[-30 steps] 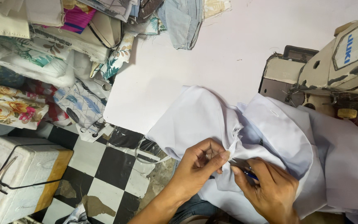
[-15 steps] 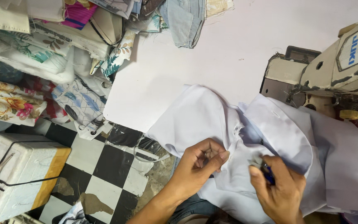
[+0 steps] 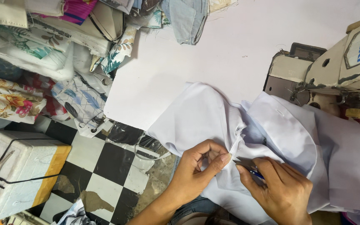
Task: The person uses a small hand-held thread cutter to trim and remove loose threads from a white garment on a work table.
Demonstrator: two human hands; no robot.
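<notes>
White shirt [image 3: 205, 116] heaped on the white desk [image 3: 230, 46], just left of the sewing machine [image 3: 338, 66]. Left hand [image 3: 196, 173] pinches a fold of its placket. Right hand [image 3: 282, 191] grips a small blue-handled snipper [image 3: 251, 168], tip at the pinched fabric.

Head view over a sewing table. The left hand [image 3: 198, 171] pinches a narrow white strip [image 3: 235, 141] of a white garment [image 3: 296, 137] between thumb and forefinger. Just right of that pinch, the right hand [image 3: 280, 187] holds small blue-handled thread snips [image 3: 251, 168], fingers closed around them, tips pointing at the pinched strip. The garment spreads up and right from the pinch across the white tabletop [image 3: 213, 54], reaching a cream sewing machine [image 3: 334, 71] well beyond the right hand. Far left of the grip lie stacked printed fabrics [image 3: 42, 62]; below left, a checkered floor [image 3: 105, 166] and a white foam box [image 3: 17, 166].
</notes>
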